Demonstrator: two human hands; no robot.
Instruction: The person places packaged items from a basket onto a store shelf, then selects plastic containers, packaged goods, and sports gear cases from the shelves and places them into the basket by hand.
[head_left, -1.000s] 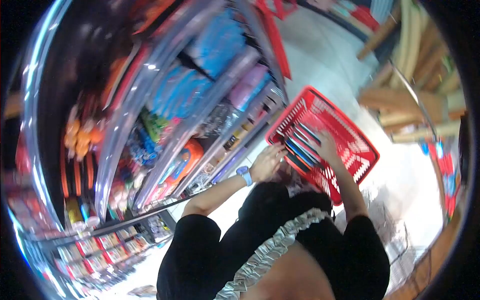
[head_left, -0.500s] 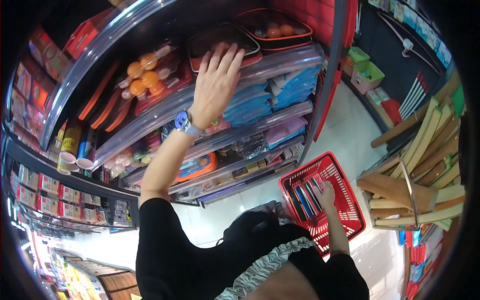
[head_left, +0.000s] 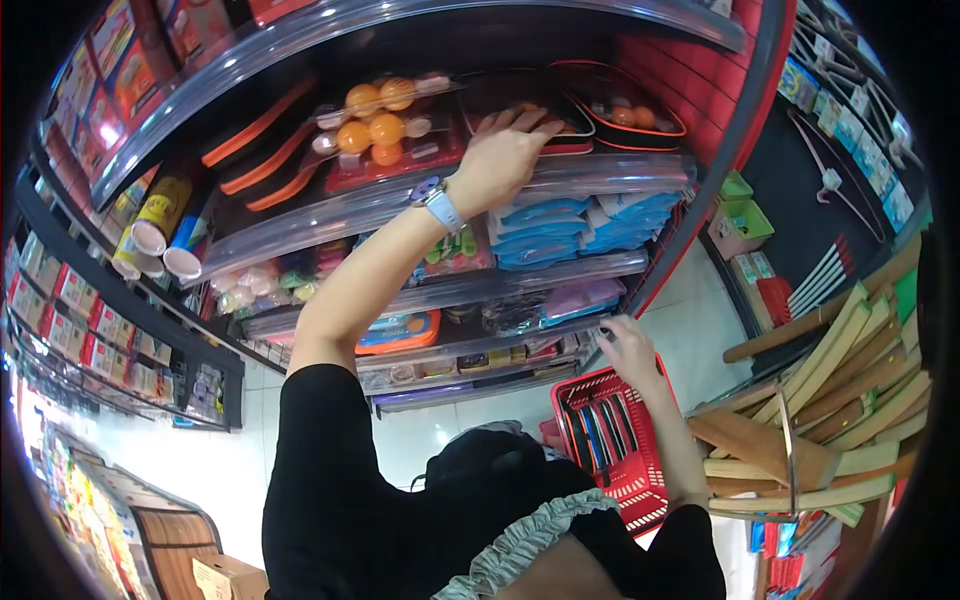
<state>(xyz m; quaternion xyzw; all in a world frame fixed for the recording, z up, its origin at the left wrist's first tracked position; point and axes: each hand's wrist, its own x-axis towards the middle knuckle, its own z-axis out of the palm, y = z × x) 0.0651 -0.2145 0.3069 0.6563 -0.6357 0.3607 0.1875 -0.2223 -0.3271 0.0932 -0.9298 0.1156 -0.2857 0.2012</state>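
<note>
My left hand (head_left: 497,160), with a watch on its wrist, rests with fingers spread on a dark zip case (head_left: 470,105) with white and red edging on the upper shelf. A similar case with orange trim (head_left: 645,115) lies just right of it. Packs of orange balls (head_left: 385,128) sit to its left. My right hand (head_left: 627,345) is raised near the lower shelf's right end, its fingers apart and nothing in them. Below it, a red basket (head_left: 648,470) on the floor holds several thin, flat items (head_left: 603,432) standing side by side.
Blue packets (head_left: 540,235) fill the shelf below. Cylindrical tubes (head_left: 163,212) stand at the shelf's left end. At the right, a wire rack holds many wooden pieces (head_left: 765,445). A green bin (head_left: 742,222) sits beyond the shelf's end post (head_left: 715,180).
The view has shifted, and the shelf sits further right. My left hand still lies on the case. My right hand has left the items in the basket and risen toward the shelf.
</note>
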